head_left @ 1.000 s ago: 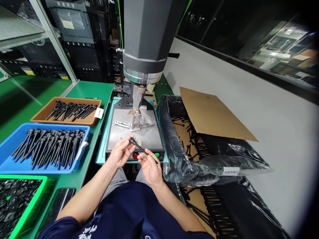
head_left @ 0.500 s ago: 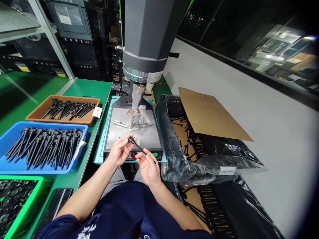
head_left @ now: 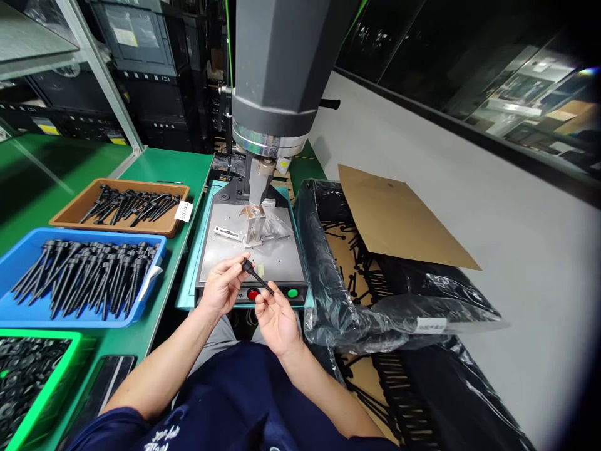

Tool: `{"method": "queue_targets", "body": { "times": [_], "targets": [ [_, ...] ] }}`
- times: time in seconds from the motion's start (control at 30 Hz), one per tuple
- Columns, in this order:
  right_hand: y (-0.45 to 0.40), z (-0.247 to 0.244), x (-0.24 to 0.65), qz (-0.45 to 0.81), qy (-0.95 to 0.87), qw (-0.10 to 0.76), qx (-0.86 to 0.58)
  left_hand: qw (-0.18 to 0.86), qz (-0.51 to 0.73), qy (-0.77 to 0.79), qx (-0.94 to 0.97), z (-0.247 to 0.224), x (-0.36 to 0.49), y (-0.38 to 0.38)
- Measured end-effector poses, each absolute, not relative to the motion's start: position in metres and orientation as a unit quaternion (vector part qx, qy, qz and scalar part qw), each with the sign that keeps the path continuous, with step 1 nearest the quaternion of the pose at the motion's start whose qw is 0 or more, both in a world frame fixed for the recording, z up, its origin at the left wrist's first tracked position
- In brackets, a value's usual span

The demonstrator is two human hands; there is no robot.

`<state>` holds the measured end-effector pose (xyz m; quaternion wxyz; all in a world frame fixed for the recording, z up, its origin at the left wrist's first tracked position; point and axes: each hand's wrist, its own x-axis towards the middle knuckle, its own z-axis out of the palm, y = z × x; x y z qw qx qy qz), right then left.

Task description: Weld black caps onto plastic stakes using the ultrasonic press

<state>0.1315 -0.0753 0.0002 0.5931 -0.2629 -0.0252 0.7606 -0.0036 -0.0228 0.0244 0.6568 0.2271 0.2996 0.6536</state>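
A black ribbed rod with a thicker head (head_left: 257, 275) slants between my two hands, in front of the machine's metal base plate. My left hand (head_left: 222, 285) pinches it at the head end, thumb and fingers closed. At the lower, thin end, my right hand (head_left: 278, 316) holds the tip between thumb and fingertips, palm turned up. Just beyond my hands, a metal fixture (head_left: 254, 225) stands on the base plate (head_left: 225, 257), under the machine's grey press head (head_left: 277, 75). A red button (head_left: 253, 294) and a green button (head_left: 292, 292) sit on the front edge.
To the left, a blue tray (head_left: 162, 254) and a brown tray (head_left: 61, 219) hold many similar black rods. A green bin (head_left: 51, 379) holds small black parts. At right stands a plastic-lined box (head_left: 323, 300) of black parts, with a cardboard sheet (head_left: 404, 213) leaning over it.
My right hand's fingers have shifted along the rod and uncurled a little, now at its tip. My left hand keeps its grip on the head, almost still.
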Motion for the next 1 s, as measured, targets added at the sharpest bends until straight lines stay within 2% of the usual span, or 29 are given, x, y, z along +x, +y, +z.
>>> {"method": "queue_targets", "body": {
  "times": [0.47, 0.7, 0.83, 1.0],
  "targets": [
    [-0.078, -0.014, 0.136, 0.756, -0.094, 0.6, -0.243, 0.635, 0.647, 0.323, 0.27, 0.015, -0.003, -0.027],
    [-0.081, -0.012, 0.133, 0.712, -0.184, 0.633, -0.243, 0.641, 0.649, 0.314, 0.264, 0.01, 0.006, -0.03],
    [-0.08, -0.015, 0.14, 0.738, -0.162, 0.611, -0.236, 0.621, 0.648, 0.334, 0.289, 0.01, 0.005, -0.027],
    [-0.069, -0.024, 0.159, 0.799, -0.246, 0.509, -0.202, 0.579, 0.615, 0.395, 0.361, 0.004, -0.007, -0.019]
  ]
}}
